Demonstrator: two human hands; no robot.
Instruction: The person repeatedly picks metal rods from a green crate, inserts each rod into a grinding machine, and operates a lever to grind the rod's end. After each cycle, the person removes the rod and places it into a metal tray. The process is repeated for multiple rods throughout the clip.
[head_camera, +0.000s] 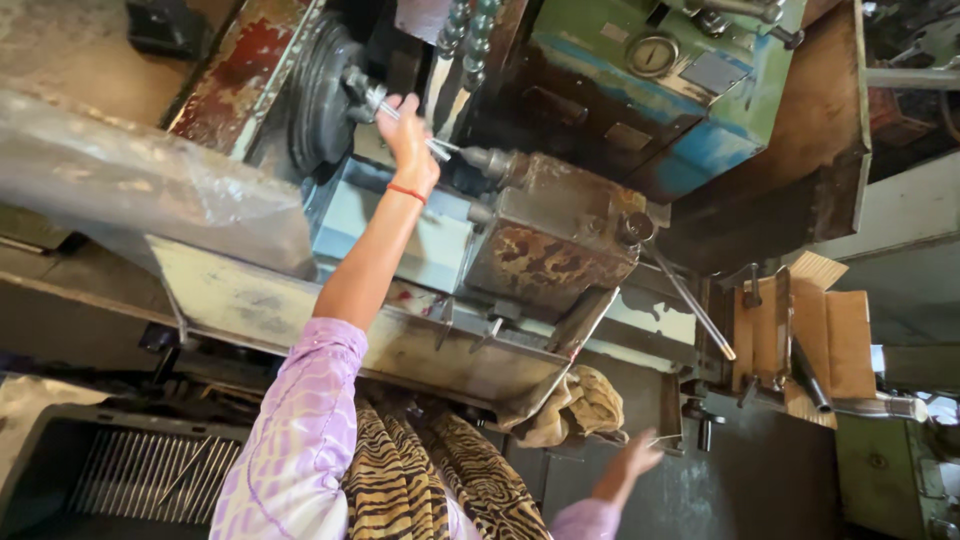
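My left hand (408, 135), with a red thread at the wrist, reaches far out to the lathe and grips a thin shiny metal rod (440, 150). The rod lies between the dark round chuck (320, 95) and the pointed tailstock tip (490, 160). The rusty tailstock block (545, 245) stands just to the right of that hand. My right hand (635, 455) hangs low at the machine's front with its fingers spread and holds nothing. It is close to a crumpled tan rag (575, 405) and a small dark lever (705, 432).
A grey metal chip tray (250, 300) runs along the lathe's front. A green and blue machine housing with a round gauge (652, 55) sits behind. A long thin handle (692, 305) sticks out at right, beside cardboard pieces (835, 345). A dark slatted bin (130, 475) is at lower left.
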